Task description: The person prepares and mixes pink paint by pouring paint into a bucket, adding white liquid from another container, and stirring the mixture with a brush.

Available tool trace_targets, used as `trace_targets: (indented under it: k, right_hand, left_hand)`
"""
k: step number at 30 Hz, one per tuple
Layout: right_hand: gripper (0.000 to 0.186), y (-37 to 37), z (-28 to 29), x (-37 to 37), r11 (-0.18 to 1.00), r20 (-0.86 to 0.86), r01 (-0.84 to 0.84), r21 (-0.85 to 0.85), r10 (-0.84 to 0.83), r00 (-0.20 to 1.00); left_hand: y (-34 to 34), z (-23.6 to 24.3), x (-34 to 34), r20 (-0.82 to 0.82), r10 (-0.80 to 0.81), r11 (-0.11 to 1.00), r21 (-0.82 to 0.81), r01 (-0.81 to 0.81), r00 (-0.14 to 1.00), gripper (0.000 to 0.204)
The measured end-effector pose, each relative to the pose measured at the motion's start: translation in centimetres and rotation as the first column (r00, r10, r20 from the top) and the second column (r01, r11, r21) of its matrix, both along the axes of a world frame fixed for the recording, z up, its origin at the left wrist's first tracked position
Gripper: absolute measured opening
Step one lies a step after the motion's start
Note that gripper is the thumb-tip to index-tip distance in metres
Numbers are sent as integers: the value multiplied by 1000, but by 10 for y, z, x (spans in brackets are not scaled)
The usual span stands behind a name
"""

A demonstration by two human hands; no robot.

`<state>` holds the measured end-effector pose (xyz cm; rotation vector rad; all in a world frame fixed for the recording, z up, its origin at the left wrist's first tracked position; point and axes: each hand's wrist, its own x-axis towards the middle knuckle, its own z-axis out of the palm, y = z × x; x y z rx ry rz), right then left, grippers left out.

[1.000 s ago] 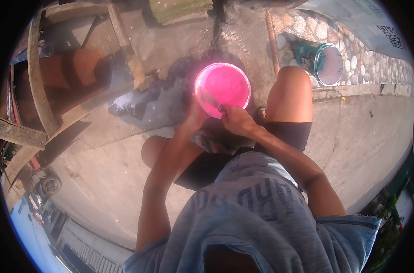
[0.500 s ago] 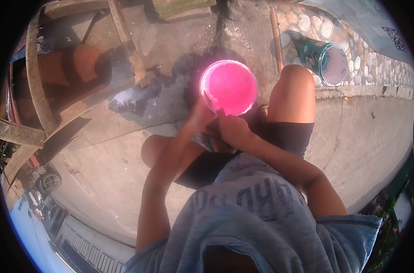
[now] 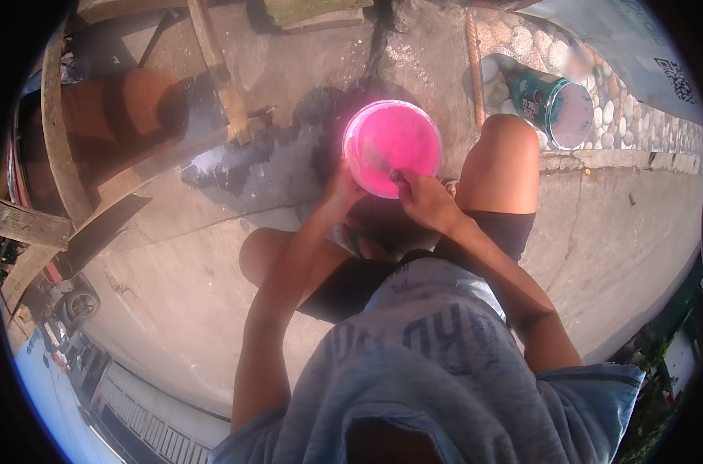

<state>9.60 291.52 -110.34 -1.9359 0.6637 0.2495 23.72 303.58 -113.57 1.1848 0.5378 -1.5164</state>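
Observation:
A bright pink bucket (image 3: 401, 131) stands between my bent legs, its open mouth facing up. At its near left side my left hand (image 3: 342, 189) is closed on the rim, with the fingers partly hidden. My right hand (image 3: 428, 199) is over the near right rim, closed around the handle of a flat-ended tool (image 3: 377, 159). The tool's broad pale end is inside the bucket against the pink; I cannot tell whether it is a scraper or a brush.
A teal pail (image 3: 538, 97) lies tipped on a strip of set pebbles (image 3: 610, 116) at the far right. Left stands a wooden frame (image 3: 57, 131). A wet patch (image 3: 235, 166) darkens the concrete left of the bucket. A mossy slab (image 3: 313, 11) lies at the far edge.
My right hand has moved right and slightly up along the rim. The tool's flat end now shows inside the bucket. My left hand stays on the bucket's side.

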Motion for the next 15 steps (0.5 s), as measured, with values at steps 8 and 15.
trace_targets:
  k: [8,15]
  right_hand:
    - [31,16,16,-2,1000,4,2,-6,-2,1000]
    - [32,29,14,8,998,-139,-43,43,49,989]
  left_hand:
    - [-19,-37,24,558,27,977,-192,97,829,59]
    - [-11,-60,24,399,26,976,-207,63,916,63]
